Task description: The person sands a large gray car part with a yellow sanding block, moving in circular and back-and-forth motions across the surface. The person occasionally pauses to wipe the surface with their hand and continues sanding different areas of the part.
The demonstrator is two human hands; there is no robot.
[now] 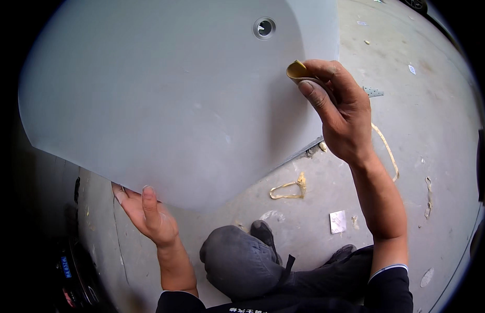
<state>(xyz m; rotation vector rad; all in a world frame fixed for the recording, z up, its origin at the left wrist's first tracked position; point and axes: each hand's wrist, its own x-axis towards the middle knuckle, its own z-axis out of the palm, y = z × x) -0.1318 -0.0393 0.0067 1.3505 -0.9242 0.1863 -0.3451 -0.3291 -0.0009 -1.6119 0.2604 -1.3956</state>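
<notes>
A large, smooth, grey car body panel (164, 94) spreads before me, with a round recessed hole (264, 28) near its far right. My left hand (151, 214) grips its near edge, thumb on top and fingers underneath, partly hidden. Above the panel's right side, my right hand (339, 99) pinches a curled sheet of sandpaper (298, 73) between thumb and fingers. The sheet is bent into a loop, its yellowish inner face showing. It appears held off the panel, over a soft shadow.
On the concrete floor (409, 135) lie crumpled masking tape (290, 189), a small pale square sheet (337, 222) and a perforated strip (373, 92). A dark car (78, 276) stands at the lower left; a wheel (417, 5) shows at the far right. My bent knee (240, 261) is close below the panel.
</notes>
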